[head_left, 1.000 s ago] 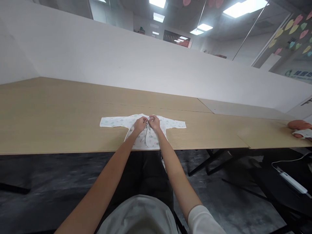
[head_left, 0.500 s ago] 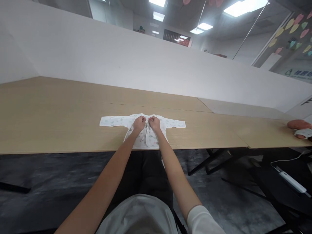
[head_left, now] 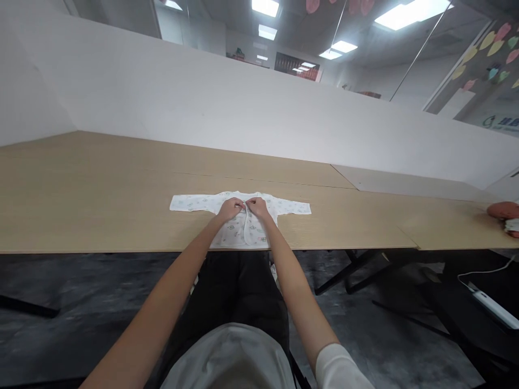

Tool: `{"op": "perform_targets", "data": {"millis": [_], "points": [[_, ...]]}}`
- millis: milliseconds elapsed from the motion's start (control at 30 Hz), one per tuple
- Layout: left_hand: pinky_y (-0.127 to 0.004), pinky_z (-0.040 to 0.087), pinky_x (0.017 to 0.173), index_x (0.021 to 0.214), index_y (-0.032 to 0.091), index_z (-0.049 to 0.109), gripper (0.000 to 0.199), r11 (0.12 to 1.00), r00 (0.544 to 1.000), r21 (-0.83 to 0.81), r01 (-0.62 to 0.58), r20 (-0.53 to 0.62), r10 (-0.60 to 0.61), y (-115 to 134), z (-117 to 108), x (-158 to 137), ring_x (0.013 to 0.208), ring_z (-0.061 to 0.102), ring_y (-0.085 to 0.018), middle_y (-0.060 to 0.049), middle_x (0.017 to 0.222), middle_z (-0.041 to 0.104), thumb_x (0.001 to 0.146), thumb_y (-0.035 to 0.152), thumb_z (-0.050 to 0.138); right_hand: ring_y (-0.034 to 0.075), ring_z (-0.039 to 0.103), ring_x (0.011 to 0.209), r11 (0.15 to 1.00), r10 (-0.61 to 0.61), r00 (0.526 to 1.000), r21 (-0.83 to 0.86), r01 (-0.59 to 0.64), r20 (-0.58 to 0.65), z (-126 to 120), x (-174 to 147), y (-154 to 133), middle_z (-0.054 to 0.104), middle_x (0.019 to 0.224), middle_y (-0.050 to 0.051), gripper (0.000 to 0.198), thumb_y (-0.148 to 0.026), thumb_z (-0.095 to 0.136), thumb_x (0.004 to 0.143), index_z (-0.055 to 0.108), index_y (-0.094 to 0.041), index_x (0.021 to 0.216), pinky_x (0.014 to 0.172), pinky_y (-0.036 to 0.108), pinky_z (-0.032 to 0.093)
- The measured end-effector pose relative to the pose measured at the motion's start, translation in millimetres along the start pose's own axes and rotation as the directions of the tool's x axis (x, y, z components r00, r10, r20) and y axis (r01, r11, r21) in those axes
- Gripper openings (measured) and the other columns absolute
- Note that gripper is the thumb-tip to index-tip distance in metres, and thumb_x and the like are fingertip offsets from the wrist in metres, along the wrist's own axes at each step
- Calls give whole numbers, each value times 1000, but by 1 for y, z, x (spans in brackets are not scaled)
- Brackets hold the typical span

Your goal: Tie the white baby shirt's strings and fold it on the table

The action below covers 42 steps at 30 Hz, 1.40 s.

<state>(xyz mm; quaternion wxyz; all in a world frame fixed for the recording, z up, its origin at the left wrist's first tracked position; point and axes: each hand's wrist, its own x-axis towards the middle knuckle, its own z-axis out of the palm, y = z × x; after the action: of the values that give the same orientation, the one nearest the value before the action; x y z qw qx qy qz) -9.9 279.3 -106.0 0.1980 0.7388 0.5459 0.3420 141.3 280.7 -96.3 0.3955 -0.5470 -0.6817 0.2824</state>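
Observation:
A small white baby shirt (head_left: 233, 233) with a faint coloured print lies flat at the table's front edge, its sleeves stretched out to both sides. My left hand (head_left: 232, 207) is closed in a pinch on the shirt's front opening, below the neckline. Facing it, my right hand (head_left: 257, 206) pinches the other side of the same opening, fingertips close to the left ones. Whatever small fastening may lie between the fingertips is too small to make out. Below the hands, the front edge of the shirt runs down to the hem.
The wooden table (head_left: 101, 194) runs along a white wall (head_left: 203, 108) with glass above. An orange-brown object (head_left: 503, 209) sits at the table's far right. Below it, a white power strip (head_left: 495, 309) with a cable rests on a dark surface.
Both hands have moved slightly down the shirt's opening, and the left wrist has turned outward a little. The camera view has shifted slightly. Both hands are still pinching the cloth.

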Motion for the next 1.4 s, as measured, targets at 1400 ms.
{"op": "perform_targets", "data": {"millis": [1400], "points": [[-31, 51, 78, 80, 16, 70, 32, 917, 996, -398, 9, 88, 28, 0, 4, -6, 83, 65, -20, -8, 89, 72, 67, 45, 66, 4, 40, 37, 915, 101, 989, 380, -136, 113, -14, -20, 2, 56, 57, -7, 42, -8, 52, 61, 64, -15, 100, 39, 16, 33]]}}
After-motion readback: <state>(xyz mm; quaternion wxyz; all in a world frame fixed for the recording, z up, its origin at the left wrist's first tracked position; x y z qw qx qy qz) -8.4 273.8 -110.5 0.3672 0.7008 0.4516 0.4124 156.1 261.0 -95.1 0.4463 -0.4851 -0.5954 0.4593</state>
